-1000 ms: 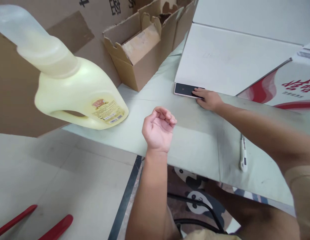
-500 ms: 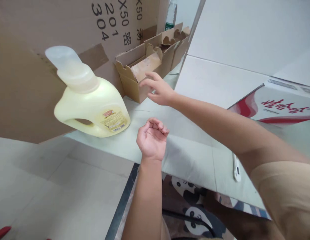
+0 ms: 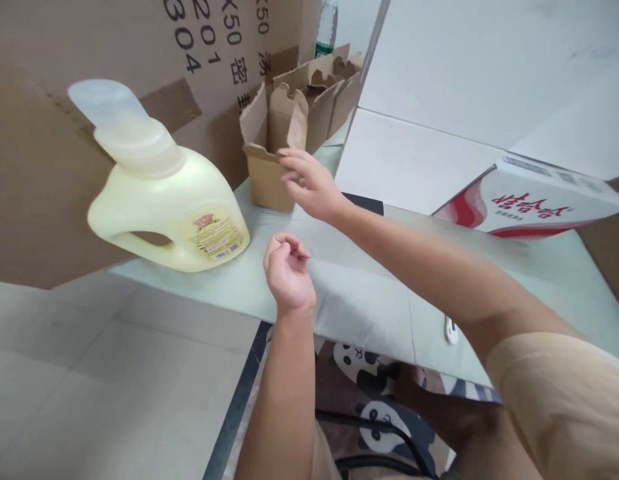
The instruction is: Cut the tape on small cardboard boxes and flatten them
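a pale green table (image 3: 364, 307) carries a yellow jug (image 3: 174, 200) standing near its edge, open cardboard boxes (image 3: 270, 180) in a row beyond, a red-and-white carton (image 3: 534, 200) to the right, and, both partly hidden, a dark phone (image 3: 365, 203) and a small white tool (image 3: 451, 332).

One left hand (image 3: 290, 275); one right hand (image 3: 313, 185); one detergent jug (image 3: 164, 193); one plastic bottle (image 3: 328, 27); at least two open cardboard boxes (image 3: 269, 181); one large printed carton (image 3: 29, 173); one red-and-white carton (image 3: 529, 200); one smartphone (image 3: 368, 203); one utility knife (image 3: 452, 333); two printed pandas (image 3: 382, 427).
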The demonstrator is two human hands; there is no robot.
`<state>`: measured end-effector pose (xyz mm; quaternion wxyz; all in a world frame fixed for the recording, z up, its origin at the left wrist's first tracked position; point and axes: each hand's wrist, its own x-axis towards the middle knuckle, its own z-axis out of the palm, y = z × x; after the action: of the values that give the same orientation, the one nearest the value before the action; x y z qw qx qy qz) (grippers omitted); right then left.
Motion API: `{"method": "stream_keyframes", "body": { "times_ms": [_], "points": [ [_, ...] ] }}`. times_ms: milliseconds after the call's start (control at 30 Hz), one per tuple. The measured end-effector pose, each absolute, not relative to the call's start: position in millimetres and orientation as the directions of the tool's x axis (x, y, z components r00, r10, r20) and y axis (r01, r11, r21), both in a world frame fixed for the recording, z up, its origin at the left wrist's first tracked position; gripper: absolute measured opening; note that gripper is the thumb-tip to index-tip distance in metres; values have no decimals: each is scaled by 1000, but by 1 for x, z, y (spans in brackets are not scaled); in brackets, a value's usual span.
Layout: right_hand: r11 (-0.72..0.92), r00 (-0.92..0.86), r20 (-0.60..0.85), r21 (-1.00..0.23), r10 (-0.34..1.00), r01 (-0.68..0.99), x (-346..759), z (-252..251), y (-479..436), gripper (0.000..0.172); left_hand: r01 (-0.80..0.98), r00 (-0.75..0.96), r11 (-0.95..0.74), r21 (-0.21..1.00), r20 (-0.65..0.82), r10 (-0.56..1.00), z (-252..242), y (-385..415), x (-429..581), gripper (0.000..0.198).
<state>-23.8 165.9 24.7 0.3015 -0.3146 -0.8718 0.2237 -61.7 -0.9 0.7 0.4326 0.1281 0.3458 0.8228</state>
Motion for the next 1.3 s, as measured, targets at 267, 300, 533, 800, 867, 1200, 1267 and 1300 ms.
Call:
{"method": "stream_keyframes", "body": {
  "times_ms": [267, 300, 533, 800, 867, 1200, 1267, 1300],
  "points": [
    [597, -250, 546, -683, 800, 421, 206, 23, -15, 21, -103, -891, -520, 848, 154, 427, -8, -1, -59, 8],
    [546, -177, 528, -711, 831, 442, 227, 18, -34, 22, -148, -853, -488, 860, 139, 503, -10, 3, -58, 9],
    [561, -214, 524, -706, 824, 431, 266, 0, -71, 41, -472, -496, -368, 801, 104, 862, -9, 23, -21, 44],
    [531, -174, 546, -609, 820, 589, 267, -22, -56, 27, -233, -502, -440, 867, 280, 818, -14, 26, 7, 33],
    [516, -80, 598, -605, 797, 606, 265, -31, -57, 27, -182, -490, -449, 875, 315, 813, -17, 26, 12, 30],
    [389, 109, 523, -742, 845, 545, 274, -49, -58, 68, -174, -446, -349, 921, 242, 862, -27, 24, 26, 43],
    [433, 50, 527, -745, 848, 507, 277, -52, -57, 50, -151, -453, -362, 920, 261, 852, -29, 25, 26, 45],
    [452, 26, 535, -738, 844, 501, 277, -54, -56, 40, -130, -459, -374, 918, 278, 843, -31, 25, 26, 45]
  ]
}}
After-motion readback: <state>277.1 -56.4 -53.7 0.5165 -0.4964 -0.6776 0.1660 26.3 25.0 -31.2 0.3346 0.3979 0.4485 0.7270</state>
